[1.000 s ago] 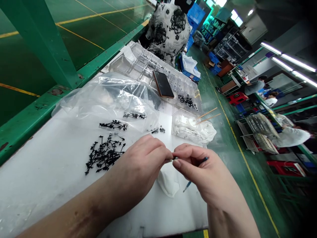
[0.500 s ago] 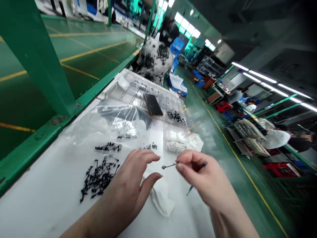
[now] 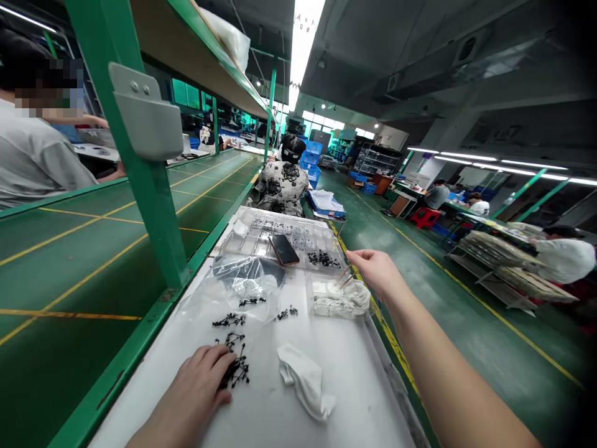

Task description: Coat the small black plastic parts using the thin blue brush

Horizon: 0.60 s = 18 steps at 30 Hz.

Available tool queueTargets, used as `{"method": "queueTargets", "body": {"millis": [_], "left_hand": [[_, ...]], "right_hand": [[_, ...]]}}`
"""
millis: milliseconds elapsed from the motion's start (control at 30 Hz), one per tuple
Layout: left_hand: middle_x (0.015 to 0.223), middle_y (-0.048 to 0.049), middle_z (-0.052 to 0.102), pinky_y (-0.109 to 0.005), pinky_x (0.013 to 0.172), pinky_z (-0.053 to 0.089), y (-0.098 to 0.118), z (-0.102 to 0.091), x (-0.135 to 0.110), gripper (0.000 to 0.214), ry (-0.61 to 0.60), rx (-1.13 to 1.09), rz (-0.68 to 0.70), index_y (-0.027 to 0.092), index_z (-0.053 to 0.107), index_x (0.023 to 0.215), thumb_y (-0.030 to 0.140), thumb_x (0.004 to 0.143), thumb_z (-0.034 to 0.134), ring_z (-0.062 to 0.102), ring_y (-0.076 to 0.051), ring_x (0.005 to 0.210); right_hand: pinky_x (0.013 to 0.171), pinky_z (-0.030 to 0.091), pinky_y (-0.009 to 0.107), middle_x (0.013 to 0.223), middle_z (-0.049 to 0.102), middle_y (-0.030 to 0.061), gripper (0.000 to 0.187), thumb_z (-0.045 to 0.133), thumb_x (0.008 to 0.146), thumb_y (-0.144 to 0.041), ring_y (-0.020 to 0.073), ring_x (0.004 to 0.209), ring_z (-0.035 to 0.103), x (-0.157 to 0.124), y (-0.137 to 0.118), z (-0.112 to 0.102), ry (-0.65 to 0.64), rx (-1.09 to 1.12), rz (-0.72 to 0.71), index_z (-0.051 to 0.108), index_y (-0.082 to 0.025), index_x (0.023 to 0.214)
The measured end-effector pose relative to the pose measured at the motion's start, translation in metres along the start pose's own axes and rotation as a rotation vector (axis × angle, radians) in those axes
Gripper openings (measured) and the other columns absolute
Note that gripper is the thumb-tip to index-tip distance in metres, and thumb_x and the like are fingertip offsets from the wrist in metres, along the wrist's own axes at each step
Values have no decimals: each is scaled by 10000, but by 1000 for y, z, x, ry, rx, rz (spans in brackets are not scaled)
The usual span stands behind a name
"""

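Observation:
My left hand [image 3: 198,379] rests over a pile of small black stick-like parts [image 3: 240,372] on the white table [image 3: 261,410]. Its fingers are stretched and slightly bent, the thumb is apart, and they cover some of the pile. My right hand [image 3: 377,272] is beyond the table's right edge, fingers pinched together. Whatever sits in that pinch is hidden or too small to name. Near its fingertips, thin wooden sticks [image 3: 345,278] stand up from a clear box of white cloth [image 3: 338,305]. A crumpled white cloth [image 3: 305,381] lies between my arms.
Farther up the table are a plastic bag [image 3: 247,277], loose black parts [image 3: 286,312], a phone [image 3: 283,249] and a clear compartment tray [image 3: 303,233]. A green post [image 3: 156,211] rises on the left beside a green conveyor belt [image 3: 88,261]. Co-workers sit at the left and ahead.
My hands have parted: the left moved down-left onto the black parts, the right moved up and away. The small black part no longer shows at my right fingertips. The view has tilted up.

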<state>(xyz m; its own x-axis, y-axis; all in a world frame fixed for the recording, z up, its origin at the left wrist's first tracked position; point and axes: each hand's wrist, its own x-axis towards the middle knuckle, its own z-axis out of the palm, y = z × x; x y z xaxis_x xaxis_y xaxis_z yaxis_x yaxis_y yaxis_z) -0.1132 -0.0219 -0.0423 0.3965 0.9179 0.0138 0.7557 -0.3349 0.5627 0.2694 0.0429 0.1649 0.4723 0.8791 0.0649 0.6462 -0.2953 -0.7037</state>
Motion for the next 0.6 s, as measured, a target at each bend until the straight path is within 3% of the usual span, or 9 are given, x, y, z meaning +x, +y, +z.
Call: {"method": "queueTargets", "body": {"millis": [167,300,367,467,600], "left_hand": [[1174,-56,744,-492,1046,553,11,-12,-1,258,-16,-31,76,252,781,1079,127,947,599,653,-268,1150],[1125,-56,727,-425,1038,568,9,-28,-4,143,-17,-78,71,163,728,1058,192,988,606,666,-198,1117],[1114,-65,720,-421,1018,582,6,-35,-5,178,9,-99,46,141,703,1071,277,1005,610,681,-187,1081],[1102,-68,721,-427,1008,591,4,-41,-7,239,54,-127,17,139,697,1065,356,1003,619,691,-186,1051],[1155,-81,716,-447,1028,588,5,-43,-12,281,120,-168,-8,144,686,1144,377,1007,609,689,-199,1087]], "right_hand": [[868,468,327,1089,763,81,428,650,865,-562,264,996,686,-111,21,-15,-168,-25,-87,795,-184,1006],[917,496,334,1157,735,78,414,549,960,-518,241,1056,679,-174,43,11,-386,-248,-127,760,-223,1158],[939,497,343,1181,712,87,395,506,1005,-450,235,1087,672,-191,51,36,-461,-396,-165,717,-236,1261],[892,508,395,1182,687,124,406,589,970,-325,289,1074,682,-199,57,76,-523,-502,-191,668,-225,1355],[865,527,407,1086,690,106,234,545,990,-186,249,970,688,-190,62,108,-581,-622,-235,730,-161,1131]]}}
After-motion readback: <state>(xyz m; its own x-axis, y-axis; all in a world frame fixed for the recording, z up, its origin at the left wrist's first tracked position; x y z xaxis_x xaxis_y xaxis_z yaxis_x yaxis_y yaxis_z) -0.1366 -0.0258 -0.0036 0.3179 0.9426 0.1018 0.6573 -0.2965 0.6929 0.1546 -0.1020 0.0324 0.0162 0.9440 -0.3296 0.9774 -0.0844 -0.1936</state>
